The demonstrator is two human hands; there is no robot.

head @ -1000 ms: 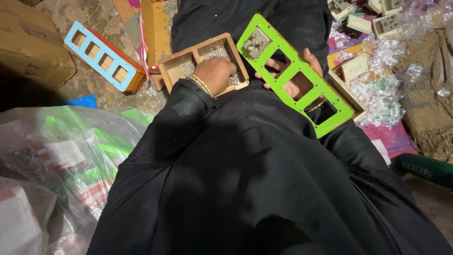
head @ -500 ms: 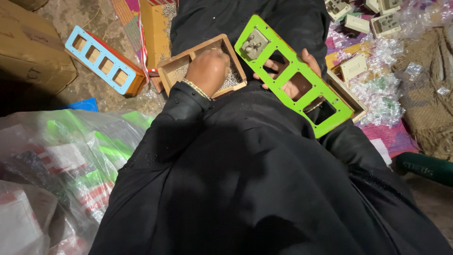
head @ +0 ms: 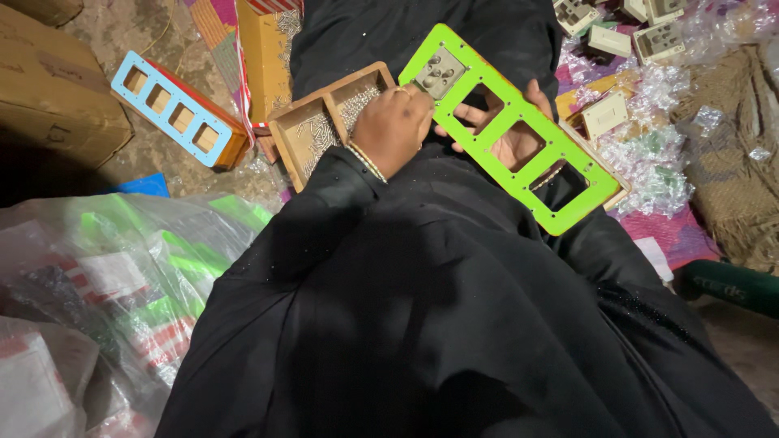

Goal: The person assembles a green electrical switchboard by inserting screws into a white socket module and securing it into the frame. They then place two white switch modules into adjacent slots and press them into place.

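- Dirt floor (head: 138, 162), cluttered; person sits on it in a black garment (head: 438, 308), camera looks down over the lap.
- Green frame (head: 560, 166): long flat plate with 4 rectangular windows in a row, lying diagonally across the lap, far end up-left, near end down-right.
- Right hand (head: 507, 134) is under the green frame, palm up, seen through the 2 middle windows; fingertips curl over its far edge. That grip supports the frame from below.
- Grey socket insert (head: 439, 75) sits in the window at the far end; the other 3 windows are open.
- Left hand (head: 393, 130) is fisted, knuckles up, just beside the frame's far end, fingertips at the edge near the insert. Cannot tell what, if anything, the closed grip has hold of.
- Wooden tray (head: 324, 122), 2 compartments, both with small metal pins, directly behind and touching the left hand.
- Blue frame (head: 170, 109) on a wooden block lies well apart to the left, beside a cardboard box (head: 53, 89).
- More socket parts (head: 641, 36) and crumpled clear wrappers (head: 649, 154) to the right of the green frame.
- Plastic bags (head: 105, 284) at lower left.
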